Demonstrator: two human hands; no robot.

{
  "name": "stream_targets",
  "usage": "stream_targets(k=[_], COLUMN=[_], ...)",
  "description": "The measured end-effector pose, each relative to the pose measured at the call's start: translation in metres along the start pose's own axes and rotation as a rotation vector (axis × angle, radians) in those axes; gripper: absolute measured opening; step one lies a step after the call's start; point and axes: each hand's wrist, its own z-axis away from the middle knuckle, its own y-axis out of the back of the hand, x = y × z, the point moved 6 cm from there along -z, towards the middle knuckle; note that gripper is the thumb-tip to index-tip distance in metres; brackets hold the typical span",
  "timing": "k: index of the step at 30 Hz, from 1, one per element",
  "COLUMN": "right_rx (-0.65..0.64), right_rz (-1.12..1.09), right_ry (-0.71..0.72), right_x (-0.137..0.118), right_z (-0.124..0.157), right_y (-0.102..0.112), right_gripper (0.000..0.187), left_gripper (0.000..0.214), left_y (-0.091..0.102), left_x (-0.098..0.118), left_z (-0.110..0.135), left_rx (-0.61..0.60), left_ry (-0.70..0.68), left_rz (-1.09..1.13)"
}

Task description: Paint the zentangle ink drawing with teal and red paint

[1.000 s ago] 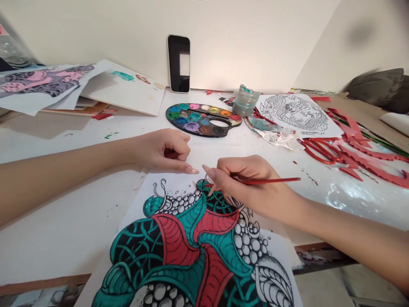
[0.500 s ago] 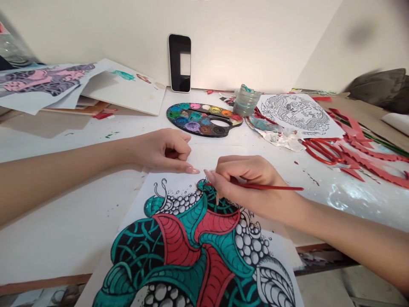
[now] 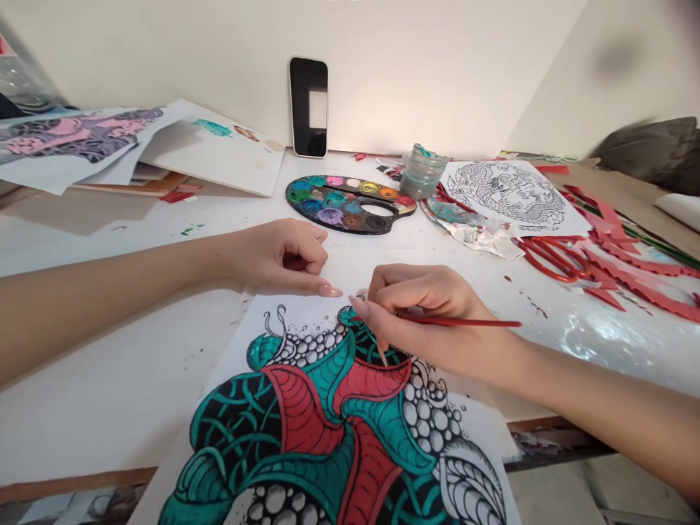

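My right hand (image 3: 421,299) grips a thin red-handled paintbrush (image 3: 459,321), its pale tip touching the dark area of an ink drawing (image 3: 328,430) above a red shape. The drawing on white paper has teal, red and black swirls and white bubble shapes. My left hand (image 3: 284,257) rests on the white table (image 3: 125,408) with its fingers loosely curled, holding nothing. Its long thumbnail lies just above the paper's top edge, close to my right hand's fingertips.
A paint palette (image 3: 347,204), a glass jar (image 3: 422,171), a crumpled foil sheet (image 3: 470,233), a dragon line drawing (image 3: 511,193), red scissors (image 3: 552,259) and red cut paper strips (image 3: 639,281) lie beyond. A phone (image 3: 309,107) leans on the wall.
My right hand has shifted slightly right, bringing the brush tip down and rightward across the drawing. The brush handle now lies nearer level. My left hand stays in place.
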Motion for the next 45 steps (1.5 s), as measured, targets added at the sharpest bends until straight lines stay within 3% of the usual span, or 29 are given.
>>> stream_targets(k=[18, 27, 30, 33, 45], right_rx=[-0.019, 0.066, 0.129, 0.098, 0.038], right_rz=[-0.022, -0.061, -0.160, -0.239, -0.038], right_ry=[-0.002, -0.024, -0.130, -0.223, -0.171], right_x=[0.002, 0.000, 0.005, 0.012, 0.011], right_z=[0.002, 0.000, 0.000, -0.001, 0.000], right_y=[0.002, 0.007, 0.009, 0.005, 0.002], right_gripper=[0.040, 0.040, 0.045, 0.045, 0.042], left_gripper=[0.052, 0.053, 0.052, 0.051, 0.050], left_y=[0.000, -0.001, 0.000, 0.001, -0.001], left_x=[0.000, -0.002, 0.001, 0.002, -0.003], left_z=[0.000, 0.001, 0.000, 0.000, 0.001], left_rx=[-0.001, -0.001, 0.006, 0.014, 0.003], left_ry=[-0.002, 0.029, 0.023, 0.013, 0.038], left_rz=[0.003, 0.000, 0.002, 0.009, 0.018])
